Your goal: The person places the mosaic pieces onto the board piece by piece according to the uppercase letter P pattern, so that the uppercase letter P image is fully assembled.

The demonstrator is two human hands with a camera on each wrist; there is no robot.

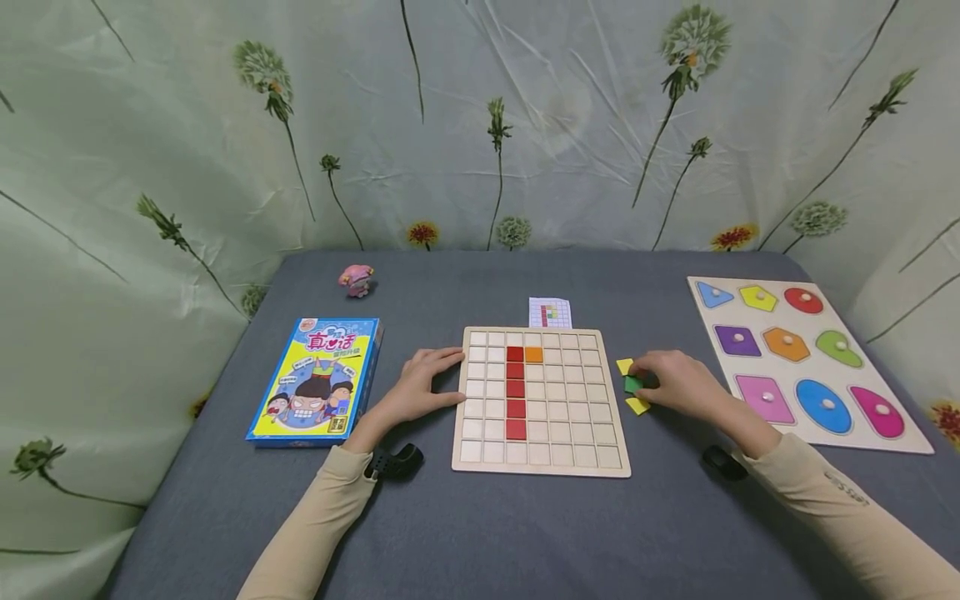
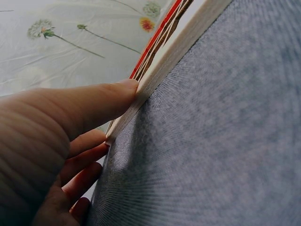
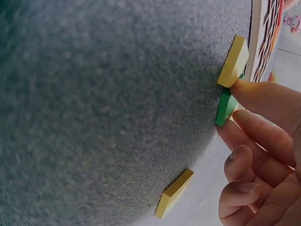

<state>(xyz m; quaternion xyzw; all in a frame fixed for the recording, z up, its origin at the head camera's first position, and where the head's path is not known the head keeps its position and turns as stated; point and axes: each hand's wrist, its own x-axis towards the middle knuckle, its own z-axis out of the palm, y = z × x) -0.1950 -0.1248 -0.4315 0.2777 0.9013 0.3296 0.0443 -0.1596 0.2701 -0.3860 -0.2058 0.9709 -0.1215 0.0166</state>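
A wooden grid board (image 1: 540, 464) lies flat, with a column of red squares (image 1: 515, 389) and an orange square (image 1: 533, 355) beside the top one. My left hand (image 1: 423, 385) touches the board's left edge, thumb and fingers spread and fairly straight; the left wrist view shows the thumb (image 2: 106, 101) against its side. To the right of the board, my right hand (image 1: 678, 385) pinches a green tile (image 3: 225, 107) between thumb and fingertips. One yellow tile (image 3: 233, 62) sits by the thumb tip, and another yellow tile (image 3: 175, 193) lies apart on the cloth.
A small printed pattern card (image 1: 550, 312) lies at the board's far edge. On the left are a blue and yellow game box (image 1: 315, 383) and a pink figurine (image 1: 356, 280). A knobbed shape puzzle board (image 1: 765, 358) lies at right, partly behind the right forearm.
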